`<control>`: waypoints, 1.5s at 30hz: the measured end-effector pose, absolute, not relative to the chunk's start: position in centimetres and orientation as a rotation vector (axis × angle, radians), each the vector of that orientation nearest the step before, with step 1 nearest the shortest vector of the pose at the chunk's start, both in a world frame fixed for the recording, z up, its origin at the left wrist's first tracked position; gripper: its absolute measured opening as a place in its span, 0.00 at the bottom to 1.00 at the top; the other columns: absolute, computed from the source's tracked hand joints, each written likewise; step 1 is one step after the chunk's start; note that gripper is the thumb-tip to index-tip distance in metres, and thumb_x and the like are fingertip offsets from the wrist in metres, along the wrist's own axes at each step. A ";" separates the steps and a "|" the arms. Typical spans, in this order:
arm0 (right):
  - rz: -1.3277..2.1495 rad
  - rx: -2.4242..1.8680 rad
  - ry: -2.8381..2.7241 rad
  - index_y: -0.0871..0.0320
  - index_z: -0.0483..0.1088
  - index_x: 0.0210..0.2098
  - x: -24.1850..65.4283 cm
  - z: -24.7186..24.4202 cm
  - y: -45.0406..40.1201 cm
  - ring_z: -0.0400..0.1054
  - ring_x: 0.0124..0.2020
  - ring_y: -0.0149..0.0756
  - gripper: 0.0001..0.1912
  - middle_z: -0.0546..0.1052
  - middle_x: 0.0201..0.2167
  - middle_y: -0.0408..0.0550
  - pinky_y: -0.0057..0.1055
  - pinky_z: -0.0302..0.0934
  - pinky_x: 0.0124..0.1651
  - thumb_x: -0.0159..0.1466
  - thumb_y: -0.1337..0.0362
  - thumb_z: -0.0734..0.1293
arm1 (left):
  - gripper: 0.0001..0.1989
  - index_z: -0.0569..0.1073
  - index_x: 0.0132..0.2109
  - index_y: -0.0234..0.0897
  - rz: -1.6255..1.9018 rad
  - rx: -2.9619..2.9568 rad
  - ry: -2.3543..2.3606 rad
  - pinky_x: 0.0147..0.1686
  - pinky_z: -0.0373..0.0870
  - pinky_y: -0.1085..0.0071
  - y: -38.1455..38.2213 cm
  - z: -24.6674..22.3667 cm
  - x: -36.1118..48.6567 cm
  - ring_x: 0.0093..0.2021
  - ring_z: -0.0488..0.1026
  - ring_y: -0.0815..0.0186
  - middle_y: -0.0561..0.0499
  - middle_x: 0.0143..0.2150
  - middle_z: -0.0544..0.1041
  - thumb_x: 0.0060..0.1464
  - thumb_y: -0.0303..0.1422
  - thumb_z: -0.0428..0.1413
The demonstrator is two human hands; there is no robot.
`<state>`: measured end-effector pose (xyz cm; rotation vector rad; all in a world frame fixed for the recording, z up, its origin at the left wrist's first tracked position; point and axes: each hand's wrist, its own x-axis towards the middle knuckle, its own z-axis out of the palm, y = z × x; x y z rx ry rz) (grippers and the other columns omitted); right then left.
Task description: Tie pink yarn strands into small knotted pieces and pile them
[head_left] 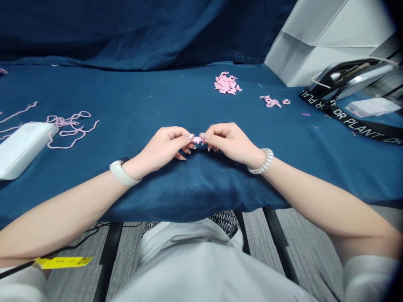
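A small pink yarn piece (198, 139) is stretched between my two hands, just above the front part of the blue cloth. My left hand (170, 144) pinches its left end between thumb and fingers. The right end is pinched by my right hand (229, 140). Behind them lies a pile of pink yarn pieces (227, 83), and right of that pile are a few more pink pieces (271, 101). Loose pink yarn (71, 126) curls across the cloth at the left.
At the left edge sits a white box-shaped device (27, 147). White boxes (327, 42) stand at the back right, near a black case (346, 79), a lettered black strap (359, 126) and a clear packet (373, 107). The blue cloth (141, 96) covers the table.
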<state>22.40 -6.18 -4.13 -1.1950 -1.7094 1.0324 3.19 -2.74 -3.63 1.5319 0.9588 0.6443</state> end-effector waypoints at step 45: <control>0.855 -1.325 -1.849 0.62 0.71 0.27 23.3 -5.0 -5.1 0.57 0.22 0.25 0.18 0.69 0.21 0.43 0.27 0.51 0.26 0.63 0.53 0.64 | 0.11 0.70 0.44 0.36 0.695 1.486 1.051 0.25 0.72 0.77 -2.6 -4.0 3.4 0.29 0.71 0.72 0.49 0.38 0.75 0.56 0.36 0.54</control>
